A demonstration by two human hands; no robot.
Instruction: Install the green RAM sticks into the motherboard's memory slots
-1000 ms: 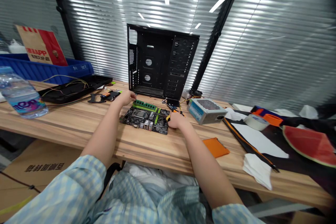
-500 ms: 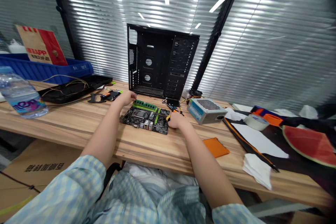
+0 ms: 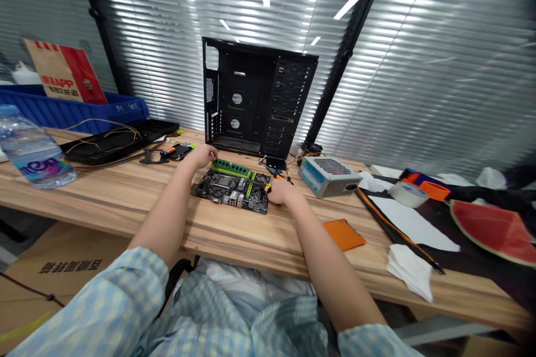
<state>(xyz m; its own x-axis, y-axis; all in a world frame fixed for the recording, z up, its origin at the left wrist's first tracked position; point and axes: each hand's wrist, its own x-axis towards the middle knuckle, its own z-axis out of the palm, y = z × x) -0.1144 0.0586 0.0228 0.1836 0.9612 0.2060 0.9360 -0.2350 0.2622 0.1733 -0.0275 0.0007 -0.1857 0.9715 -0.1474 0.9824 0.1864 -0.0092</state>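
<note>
1. Motherboard [image 3: 226, 192], one, black with lime-green slots: lay flat on the wooden table [image 3: 251, 234] in front of you, its metal ports facing you at 6 o'clock. It served as the dial's centre; 12 o'clock pointed away from you.
2. Memory stick [image 3: 232, 168], one, green: ran along the board's far edge, from 11 to 12 o'clock; whether it was fully seated could not be told.
3. Your left hand [image 3: 203, 155]: at 11 o'clock, fingertips bent and drawn close together at the memory stick's near-left end; whether they gripped it could not be told.
4. Your right hand [image 3: 280, 191]: at 3 o'clock, beside the board's edge, fingers curled in on a yellow-and-black piece [image 3: 268, 188], too small to identify.
5. Computer case [image 3: 247, 83], black: stood upright at 12 o'clock, its bare inside facing you.
6. Power supply [image 3: 333, 175], grey box with blue label: at 2 o'clock, beyond your right hand.
7. Orange plate [image 3: 344, 234], flat: at 4 o'clock, beside your right forearm.
8. Black bracket [image 3: 153, 157]: at 10 o'clock, left of your left hand.
9. Water bottle [image 3: 39, 153], clear: at 9 o'clock, well apart from the board.
10. Blue bin [image 3: 84, 114], with paper bag [image 3: 69, 75]: farther off at 10 o'clock.
</note>
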